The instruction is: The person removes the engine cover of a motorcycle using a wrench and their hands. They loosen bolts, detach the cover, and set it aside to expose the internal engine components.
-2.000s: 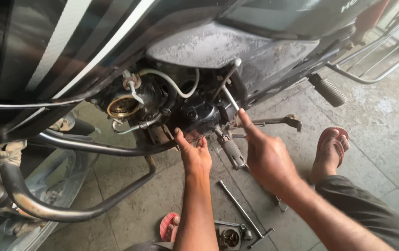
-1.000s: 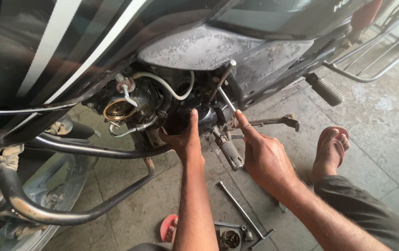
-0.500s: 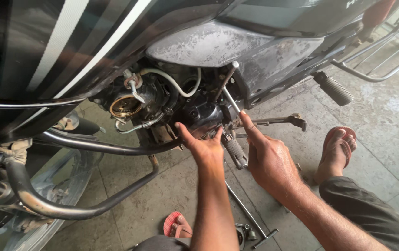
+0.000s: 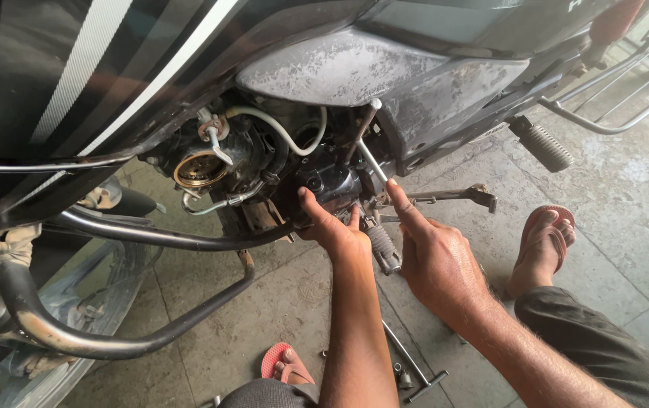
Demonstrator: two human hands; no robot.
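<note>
Currently we work low on the motorcycle engine (image 4: 324,181), under the grey side panel (image 4: 385,75). Our left hand (image 4: 336,227) presses spread fingers against the dark, greasy casing, gripping nothing. Our right hand (image 4: 434,257) extends its index finger to the slim metal tool (image 4: 370,159) seated there; whether it grips, we cannot tell. Judgement: fastener step; next needs firm tool hold. Engine looks oily, cover off.
</note>
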